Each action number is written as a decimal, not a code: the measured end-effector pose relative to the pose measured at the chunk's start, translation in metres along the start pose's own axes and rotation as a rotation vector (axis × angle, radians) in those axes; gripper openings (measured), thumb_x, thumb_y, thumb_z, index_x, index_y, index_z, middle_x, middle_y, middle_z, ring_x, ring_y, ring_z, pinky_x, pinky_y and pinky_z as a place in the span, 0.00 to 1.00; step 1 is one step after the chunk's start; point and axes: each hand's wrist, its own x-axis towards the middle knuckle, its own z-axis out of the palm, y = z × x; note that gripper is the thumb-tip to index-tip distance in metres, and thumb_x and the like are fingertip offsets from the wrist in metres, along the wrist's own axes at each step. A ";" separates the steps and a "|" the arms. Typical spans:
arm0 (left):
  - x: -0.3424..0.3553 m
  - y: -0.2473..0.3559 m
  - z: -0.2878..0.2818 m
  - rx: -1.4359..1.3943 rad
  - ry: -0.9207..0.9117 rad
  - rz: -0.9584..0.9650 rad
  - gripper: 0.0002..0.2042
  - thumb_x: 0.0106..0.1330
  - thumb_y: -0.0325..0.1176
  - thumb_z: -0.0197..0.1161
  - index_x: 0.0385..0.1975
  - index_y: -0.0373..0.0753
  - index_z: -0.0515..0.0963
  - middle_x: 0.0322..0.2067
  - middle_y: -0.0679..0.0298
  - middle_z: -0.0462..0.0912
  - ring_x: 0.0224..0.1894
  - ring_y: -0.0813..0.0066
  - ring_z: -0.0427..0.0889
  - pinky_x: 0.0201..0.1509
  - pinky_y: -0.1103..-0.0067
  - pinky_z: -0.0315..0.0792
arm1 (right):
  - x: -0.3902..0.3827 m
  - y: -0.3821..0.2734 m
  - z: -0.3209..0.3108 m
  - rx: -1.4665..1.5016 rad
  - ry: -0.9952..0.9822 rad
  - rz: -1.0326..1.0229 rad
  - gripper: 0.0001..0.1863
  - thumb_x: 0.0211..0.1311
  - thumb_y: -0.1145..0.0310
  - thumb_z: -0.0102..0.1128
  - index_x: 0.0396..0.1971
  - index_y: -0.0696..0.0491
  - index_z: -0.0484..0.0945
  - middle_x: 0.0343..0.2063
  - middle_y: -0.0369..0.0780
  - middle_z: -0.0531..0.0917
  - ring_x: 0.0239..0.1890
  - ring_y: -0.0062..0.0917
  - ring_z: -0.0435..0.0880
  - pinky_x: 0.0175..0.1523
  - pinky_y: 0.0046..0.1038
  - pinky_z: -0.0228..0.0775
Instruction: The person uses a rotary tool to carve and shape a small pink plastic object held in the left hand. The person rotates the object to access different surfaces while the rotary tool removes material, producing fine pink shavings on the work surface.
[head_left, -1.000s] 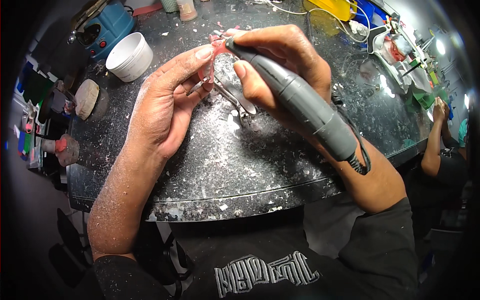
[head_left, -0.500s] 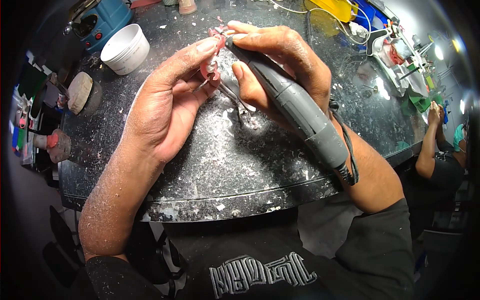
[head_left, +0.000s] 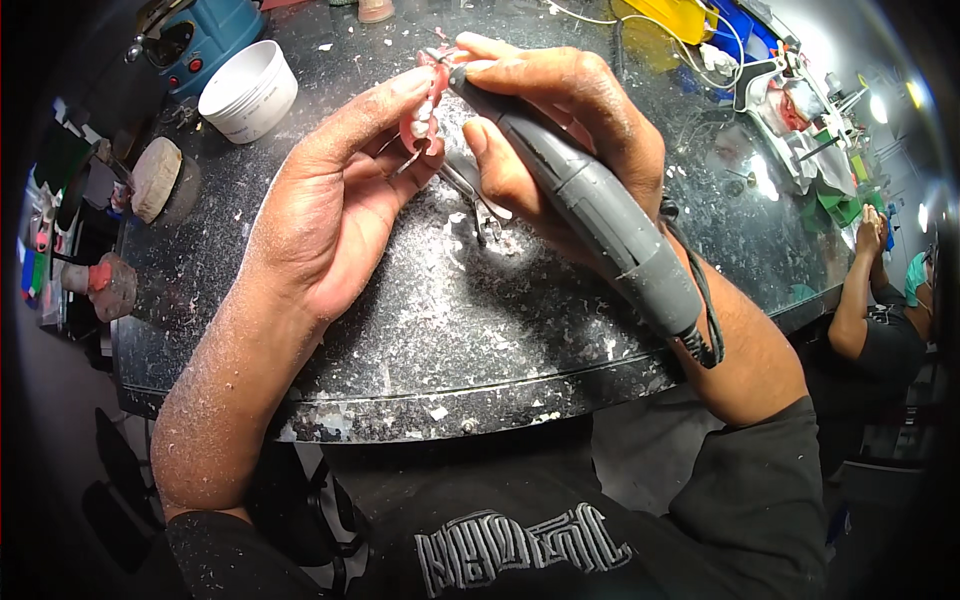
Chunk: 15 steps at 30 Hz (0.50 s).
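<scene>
My left hand (head_left: 335, 195) pinches a pink denture (head_left: 425, 118) with white teeth between thumb and fingers, held up over the worktop. My right hand (head_left: 590, 130) grips a dark grey rotary handpiece (head_left: 580, 200), its cord trailing back past my wrist. The handpiece's front end points at the upper end of the denture, and its tip is partly hidden behind my right fingertips. Under my hands, a metal tool (head_left: 465, 190) lies on the dusty worktop, partly covered by them. Pale dust coats my left forearm.
The black worktop (head_left: 420, 340) is strewn with white shavings. A white tub (head_left: 250, 95) and a blue machine (head_left: 215, 40) stand far left, near a round pale block (head_left: 157, 182). Yellow (head_left: 665, 20) and blue bins stand far right. Another person's hands (head_left: 872, 228) show at the right edge.
The denture has turned slightly in my left hand, so more of its teeth show. Both hands stay nearly in place, the handpiece still at its upper end.
</scene>
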 end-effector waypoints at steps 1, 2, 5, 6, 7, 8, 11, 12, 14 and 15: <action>0.000 0.000 0.001 0.002 0.003 0.000 0.12 0.74 0.34 0.68 0.51 0.34 0.85 0.50 0.64 0.86 0.52 0.79 0.81 0.64 0.74 0.73 | -0.001 0.001 0.000 0.003 0.003 0.000 0.20 0.61 0.86 0.69 0.54 0.65 0.79 0.50 0.49 0.85 0.63 0.42 0.85 0.70 0.40 0.77; -0.001 0.000 0.002 0.003 0.006 0.000 0.12 0.74 0.34 0.68 0.51 0.34 0.85 0.50 0.64 0.86 0.52 0.79 0.81 0.64 0.74 0.73 | -0.001 0.001 0.000 0.001 0.000 -0.001 0.20 0.61 0.86 0.69 0.54 0.65 0.79 0.50 0.49 0.85 0.63 0.42 0.85 0.70 0.40 0.77; 0.001 0.000 -0.003 0.008 0.000 0.000 0.12 0.74 0.34 0.69 0.51 0.34 0.85 0.49 0.64 0.87 0.51 0.79 0.81 0.64 0.74 0.73 | 0.000 0.000 -0.001 -0.010 -0.008 -0.003 0.20 0.61 0.87 0.69 0.53 0.65 0.80 0.50 0.49 0.85 0.63 0.42 0.85 0.70 0.40 0.77; 0.001 0.000 -0.002 0.006 0.003 0.005 0.12 0.74 0.34 0.69 0.51 0.35 0.85 0.49 0.64 0.87 0.51 0.79 0.81 0.64 0.74 0.73 | 0.001 0.000 -0.001 -0.012 -0.010 -0.003 0.20 0.60 0.87 0.69 0.53 0.65 0.80 0.50 0.49 0.85 0.63 0.42 0.85 0.70 0.40 0.77; 0.000 0.000 0.000 0.001 0.005 0.009 0.12 0.73 0.34 0.69 0.51 0.35 0.85 0.49 0.64 0.87 0.51 0.79 0.81 0.65 0.74 0.73 | 0.001 -0.001 -0.001 -0.015 -0.013 -0.003 0.20 0.60 0.87 0.69 0.53 0.65 0.80 0.50 0.49 0.85 0.63 0.42 0.85 0.70 0.40 0.77; 0.000 0.000 0.001 -0.003 0.008 0.013 0.12 0.73 0.35 0.69 0.50 0.35 0.85 0.49 0.64 0.87 0.51 0.79 0.81 0.65 0.73 0.73 | 0.002 -0.002 -0.001 -0.015 -0.015 -0.003 0.20 0.60 0.86 0.69 0.53 0.65 0.80 0.50 0.49 0.85 0.63 0.42 0.85 0.70 0.40 0.76; 0.002 -0.001 -0.005 0.010 -0.011 0.012 0.13 0.73 0.35 0.69 0.51 0.35 0.85 0.49 0.64 0.87 0.50 0.79 0.81 0.65 0.73 0.73 | 0.003 -0.004 -0.001 -0.035 -0.026 -0.029 0.20 0.61 0.86 0.69 0.53 0.65 0.79 0.50 0.49 0.85 0.63 0.42 0.84 0.70 0.40 0.76; 0.001 0.000 -0.006 0.020 -0.020 0.016 0.13 0.73 0.35 0.69 0.51 0.35 0.85 0.49 0.64 0.87 0.51 0.79 0.81 0.65 0.73 0.73 | 0.003 -0.003 -0.001 -0.027 -0.025 -0.029 0.20 0.61 0.87 0.69 0.54 0.65 0.79 0.50 0.49 0.85 0.63 0.42 0.84 0.70 0.40 0.76; 0.001 0.001 -0.008 0.041 -0.040 0.023 0.13 0.73 0.35 0.69 0.52 0.35 0.85 0.49 0.65 0.87 0.51 0.79 0.81 0.65 0.73 0.72 | 0.001 -0.002 0.000 0.005 -0.017 -0.014 0.21 0.61 0.87 0.68 0.54 0.64 0.78 0.51 0.48 0.85 0.64 0.42 0.84 0.70 0.40 0.76; 0.000 0.001 -0.005 0.044 -0.025 0.027 0.14 0.73 0.35 0.69 0.53 0.35 0.85 0.50 0.65 0.87 0.51 0.79 0.81 0.65 0.73 0.72 | 0.001 -0.002 0.000 0.016 -0.016 -0.001 0.21 0.62 0.87 0.68 0.55 0.64 0.78 0.51 0.48 0.85 0.64 0.42 0.84 0.71 0.40 0.76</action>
